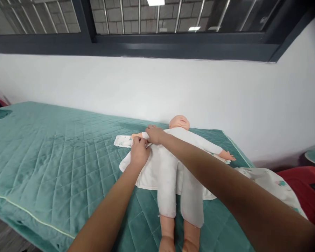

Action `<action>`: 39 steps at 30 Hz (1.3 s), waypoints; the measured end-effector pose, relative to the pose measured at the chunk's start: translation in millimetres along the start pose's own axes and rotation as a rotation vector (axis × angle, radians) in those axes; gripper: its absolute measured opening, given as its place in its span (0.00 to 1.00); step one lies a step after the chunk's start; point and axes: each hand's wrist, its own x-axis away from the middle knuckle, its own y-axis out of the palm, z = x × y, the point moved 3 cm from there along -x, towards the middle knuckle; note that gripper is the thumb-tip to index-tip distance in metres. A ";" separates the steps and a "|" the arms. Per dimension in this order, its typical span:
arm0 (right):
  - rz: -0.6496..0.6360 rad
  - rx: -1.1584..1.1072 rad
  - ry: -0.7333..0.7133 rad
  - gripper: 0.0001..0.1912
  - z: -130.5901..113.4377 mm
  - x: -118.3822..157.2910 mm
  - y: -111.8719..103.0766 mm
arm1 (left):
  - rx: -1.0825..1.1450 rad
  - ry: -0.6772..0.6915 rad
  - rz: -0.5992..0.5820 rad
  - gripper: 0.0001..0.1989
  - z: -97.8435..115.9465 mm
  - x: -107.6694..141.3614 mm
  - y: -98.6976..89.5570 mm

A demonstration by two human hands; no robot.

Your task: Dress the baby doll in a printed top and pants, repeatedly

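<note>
A baby doll (191,189) with a white cloth body lies on its back, legs toward me, on a spread-out white baby garment (148,175). One of the garment's printed sleeves (122,141) stretches flat past the doll's hand at the left. My left hand (140,151) is closed, fingers pinched at the doll's left-side arm beside that sleeve; the cloth between them is partly hidden. My right hand (154,134) reaches across the doll's chest, its fingers bent around the upper part of the same arm. At the right, the doll's other arm (224,154) lies outstretched over the other sleeve.
Green quilted bedding (68,157) covers the bed under the doll. A white wall (107,87) rises behind it, below a dark-framed window (173,45) with bars. To the right are a printed white cloth (275,178) and a red item (304,182).
</note>
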 end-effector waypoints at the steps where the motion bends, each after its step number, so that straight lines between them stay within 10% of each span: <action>1: -0.014 -0.006 0.015 0.18 2.7 -1.2 0.2 | 0.008 -0.012 0.008 0.06 -0.9 -0.9 -0.2; 28: -0.063 -0.058 -0.058 0.27 17.7 57.9 -20.2 | 0.670 -0.454 0.322 0.04 -32.8 2.4 -26.0; 39: 0.007 -0.010 0.014 0.24 7.7 44.1 -2.9 | 0.447 -0.026 0.083 0.05 -4.5 6.2 -11.4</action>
